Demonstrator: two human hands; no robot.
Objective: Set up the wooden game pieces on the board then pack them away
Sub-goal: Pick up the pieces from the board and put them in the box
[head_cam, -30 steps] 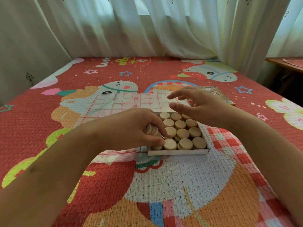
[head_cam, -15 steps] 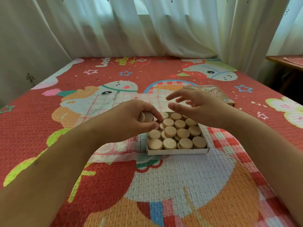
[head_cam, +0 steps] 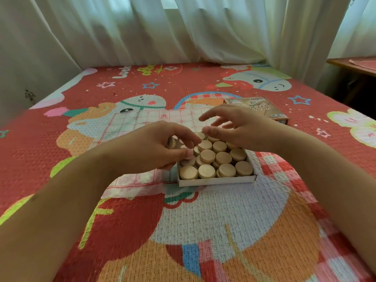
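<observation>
A pale curtain (head_cam: 183, 27) is hung across the far side of the bed, and the bed is covered by a red bed cover (head_cam: 203, 220) printed with cartoon figures and stars. Left of the middle, a paper board (head_cam: 140, 121) marked with a red grid is spread flat on the cover; its near right part is hidden under the left arm and the box.

The left hand (head_cam: 154, 145) is held above the right edge of the board, just beside the left side of the box. Its fingers and thumb are curled round a few wooden discs (head_cam: 172, 142), which are gripped on edge.

An open shallow box (head_cam: 215, 181) is set on the cover with its left part lying over the board. More discs are laid flat in it, packed in rows and partly stacked.

The right hand (head_cam: 242, 129) is held over the far rows of the box, its fingers spread and loosely bent, with nothing gripped; whether the discs beneath are touched cannot be told. The two hands are close together but apart.

Beyond the right hand, a brown printed lid (head_cam: 258, 107) is lying on the cover, apart from the box. At the far right edge, part of a wooden worktop (head_cam: 354, 65) is seen beside the bed.
</observation>
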